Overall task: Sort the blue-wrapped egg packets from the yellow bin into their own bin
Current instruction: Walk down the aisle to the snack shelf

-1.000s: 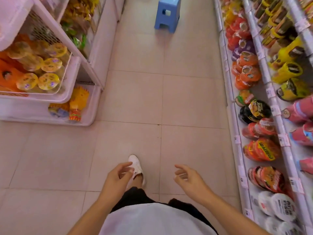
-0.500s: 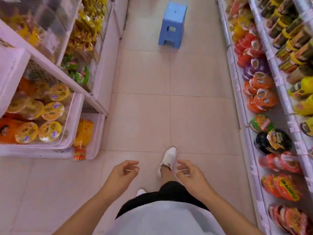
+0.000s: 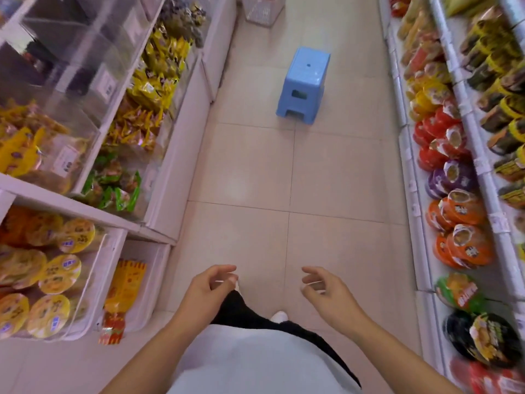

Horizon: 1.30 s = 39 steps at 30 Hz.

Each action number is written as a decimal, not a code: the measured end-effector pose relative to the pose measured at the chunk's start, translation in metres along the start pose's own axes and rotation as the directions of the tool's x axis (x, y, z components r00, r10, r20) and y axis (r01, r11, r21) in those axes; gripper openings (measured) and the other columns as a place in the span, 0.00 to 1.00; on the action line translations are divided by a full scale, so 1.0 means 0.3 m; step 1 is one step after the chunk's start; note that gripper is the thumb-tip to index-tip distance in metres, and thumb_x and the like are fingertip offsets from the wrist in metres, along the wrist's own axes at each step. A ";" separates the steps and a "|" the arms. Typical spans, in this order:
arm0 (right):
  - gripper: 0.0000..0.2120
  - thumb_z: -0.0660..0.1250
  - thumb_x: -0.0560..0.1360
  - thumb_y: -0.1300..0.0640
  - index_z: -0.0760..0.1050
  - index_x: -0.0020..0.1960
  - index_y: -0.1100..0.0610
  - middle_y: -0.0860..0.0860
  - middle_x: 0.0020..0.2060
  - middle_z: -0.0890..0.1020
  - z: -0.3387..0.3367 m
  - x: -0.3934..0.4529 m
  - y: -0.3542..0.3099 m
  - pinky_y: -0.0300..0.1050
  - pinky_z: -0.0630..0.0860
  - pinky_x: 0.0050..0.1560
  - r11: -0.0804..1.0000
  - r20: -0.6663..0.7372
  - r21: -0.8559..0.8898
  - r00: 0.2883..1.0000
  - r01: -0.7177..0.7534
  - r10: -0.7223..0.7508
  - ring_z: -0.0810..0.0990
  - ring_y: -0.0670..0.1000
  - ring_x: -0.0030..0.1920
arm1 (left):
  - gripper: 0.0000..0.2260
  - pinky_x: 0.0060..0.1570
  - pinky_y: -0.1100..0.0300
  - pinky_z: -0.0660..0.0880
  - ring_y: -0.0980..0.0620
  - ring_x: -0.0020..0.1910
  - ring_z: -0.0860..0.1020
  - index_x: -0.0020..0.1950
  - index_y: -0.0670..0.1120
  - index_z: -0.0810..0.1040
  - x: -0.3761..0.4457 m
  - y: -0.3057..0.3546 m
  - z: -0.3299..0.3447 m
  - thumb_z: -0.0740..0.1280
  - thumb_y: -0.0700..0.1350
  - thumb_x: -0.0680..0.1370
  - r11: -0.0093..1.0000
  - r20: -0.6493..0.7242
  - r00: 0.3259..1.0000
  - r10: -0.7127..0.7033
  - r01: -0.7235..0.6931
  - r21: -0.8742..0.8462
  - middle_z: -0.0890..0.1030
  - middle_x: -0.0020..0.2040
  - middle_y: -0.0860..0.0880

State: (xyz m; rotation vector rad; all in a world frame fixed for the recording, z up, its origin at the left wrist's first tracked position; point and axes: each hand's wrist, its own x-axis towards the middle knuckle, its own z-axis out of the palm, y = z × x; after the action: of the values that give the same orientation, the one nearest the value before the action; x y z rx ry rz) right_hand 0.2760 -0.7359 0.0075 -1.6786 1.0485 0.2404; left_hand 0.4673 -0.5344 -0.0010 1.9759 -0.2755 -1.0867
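Ahead, blue stool (image 3: 304, 83) mid-aisle

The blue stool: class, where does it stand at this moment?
In the head view the blue stool stands on the tiled floor mid-aisle, ahead of both hands, nearer the right-hand shelves, just short of a wire basket.

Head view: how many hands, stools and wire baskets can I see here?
Hands: 2, left hand and right hand
Blue stool: 1
Wire basket: 1
Total: 4
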 end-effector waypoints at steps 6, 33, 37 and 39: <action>0.19 0.68 0.78 0.55 0.74 0.68 0.51 0.45 0.55 0.80 -0.101 0.330 -0.204 0.30 0.73 0.48 1.000 -0.016 -0.013 1.000 -0.011 0.010 0.80 0.42 0.52 | 0.07 0.48 0.60 0.76 0.55 0.47 0.84 0.51 0.65 0.82 0.371 0.173 -0.064 0.71 0.52 0.75 0.999 -0.001 1.000 0.019 -0.019 -0.046 0.86 0.49 0.54; 0.18 0.67 0.78 0.52 0.73 0.68 0.46 0.41 0.55 0.79 -0.767 1.766 -1.154 0.35 0.76 0.55 0.983 0.185 -0.168 0.982 0.078 -0.046 0.79 0.40 0.54 | 0.09 0.51 0.69 0.74 0.59 0.49 0.83 0.57 0.53 0.81 1.729 1.254 -0.321 0.69 0.42 0.79 0.989 -0.119 0.993 -0.024 0.007 -0.145 0.86 0.49 0.54; 0.19 0.68 0.78 0.52 0.73 0.68 0.47 0.42 0.54 0.80 -0.837 1.999 -1.305 0.31 0.74 0.50 0.979 0.186 -0.189 0.981 0.081 -0.045 0.79 0.40 0.53 | 0.09 0.53 0.62 0.76 0.55 0.49 0.83 0.55 0.55 0.81 1.953 1.346 -0.390 0.69 0.42 0.79 0.983 -0.136 0.990 -0.048 0.023 -0.180 0.86 0.48 0.54; 0.18 0.68 0.78 0.53 0.73 0.68 0.48 0.44 0.55 0.80 -0.852 2.118 -1.388 0.32 0.75 0.51 0.976 0.163 -0.204 0.986 0.080 -0.047 0.79 0.41 0.54 | 0.09 0.50 0.63 0.75 0.53 0.50 0.83 0.55 0.55 0.81 2.086 1.385 -0.444 0.69 0.43 0.79 0.980 -0.135 0.989 -0.057 0.030 -0.199 0.85 0.49 0.52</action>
State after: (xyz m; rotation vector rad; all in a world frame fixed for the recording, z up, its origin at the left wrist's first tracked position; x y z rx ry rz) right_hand 0.8703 -1.2735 -0.0061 -1.8460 0.8739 0.4478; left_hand 1.0255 -1.0538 -0.0198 1.8770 -0.0475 -0.9587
